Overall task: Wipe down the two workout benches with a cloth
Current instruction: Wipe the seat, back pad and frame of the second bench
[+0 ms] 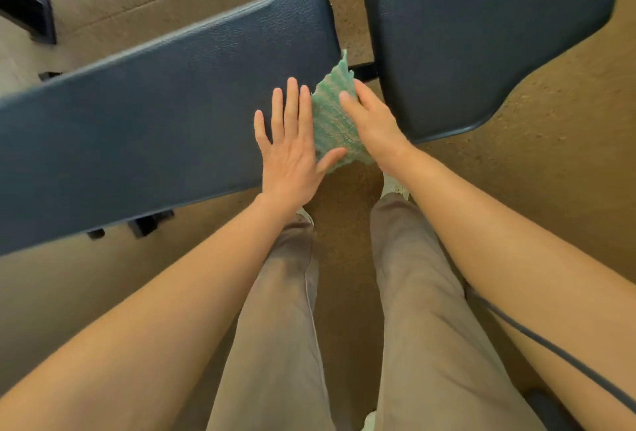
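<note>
A long dark blue padded bench [148,110] runs from the left edge to the centre. A second dark blue pad [475,28] stands at the upper right, with a narrow gap between the two. A green striped cloth [332,117] hangs at the right end of the long bench. My left hand [292,152] lies flat on the long bench, fingers spread, its thumb touching the cloth's lower edge. My right hand [371,121] grips the cloth from the right side, its fingers partly hidden behind the fabric.
A brown speckled floor [550,172] surrounds the benches. Black frame parts show under the long bench [148,224] and at the upper left [31,14]. My legs in beige trousers [344,327] stand below the hands. A dark cord [550,351] crosses my right forearm.
</note>
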